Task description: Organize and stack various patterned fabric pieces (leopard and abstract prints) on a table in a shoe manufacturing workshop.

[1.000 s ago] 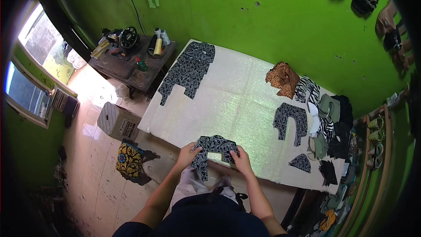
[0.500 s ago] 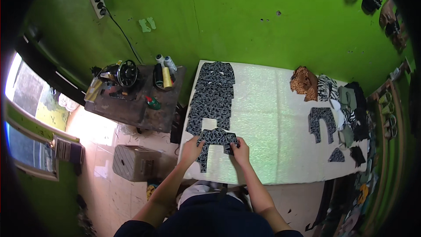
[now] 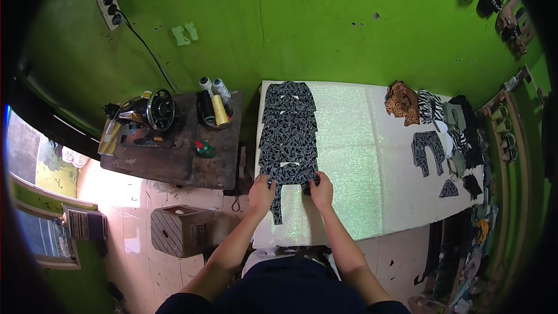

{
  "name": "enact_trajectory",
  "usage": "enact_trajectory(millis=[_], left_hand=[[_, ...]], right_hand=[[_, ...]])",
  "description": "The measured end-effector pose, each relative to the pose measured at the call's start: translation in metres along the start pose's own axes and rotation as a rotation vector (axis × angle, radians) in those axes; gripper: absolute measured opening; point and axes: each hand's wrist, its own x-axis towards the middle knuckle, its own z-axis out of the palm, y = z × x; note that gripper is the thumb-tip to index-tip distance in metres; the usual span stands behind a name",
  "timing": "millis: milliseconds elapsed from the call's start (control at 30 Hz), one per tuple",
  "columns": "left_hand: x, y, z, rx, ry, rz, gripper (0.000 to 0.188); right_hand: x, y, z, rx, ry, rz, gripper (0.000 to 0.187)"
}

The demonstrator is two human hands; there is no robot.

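Observation:
A black fabric piece [image 3: 292, 175] with a pale line pattern, cut in an upside-down U, lies at the near left of the white-covered table [image 3: 343, 157]. My left hand [image 3: 263, 196] pinches its left side, and one long leg of the piece hangs below those fingers. On the opposite side my right hand [image 3: 321, 192] grips the other edge with thumb and fingers. The upper edge of the piece meets a column of overlapping matching pieces [image 3: 288, 131] that runs to the far edge.
At left stands a dark sewing-machine table [image 3: 154, 160] with a sewing machine [image 3: 156, 110], thread cones [image 3: 218, 110] and a green bottle [image 3: 204, 149]. Another U-shaped piece [image 3: 429, 151], a small piece [image 3: 449, 188] and leopard-print scraps [image 3: 401, 103] lie at right. A box-like stool [image 3: 180, 231] stands on the floor.
Both hands have moved the held piece away from me, so its top now meets the column of pieces and the gap there has narrowed. The view has shifted a little.

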Motion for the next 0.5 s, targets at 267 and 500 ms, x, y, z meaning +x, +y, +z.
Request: enact_trajectory(millis=[267,500], left_hand=[[0.004,-0.001,-0.003,0.044,-0.019,0.017,0.026],[0.008,-0.004,-0.001,0.035,-0.044,0.013,0.028]], right_hand=[[0.0,0.001,0.007,-0.016,-0.006,0.006,0.035],[-0.001,-0.004,0.006,-0.065,0.029,-0.026,0.038]])
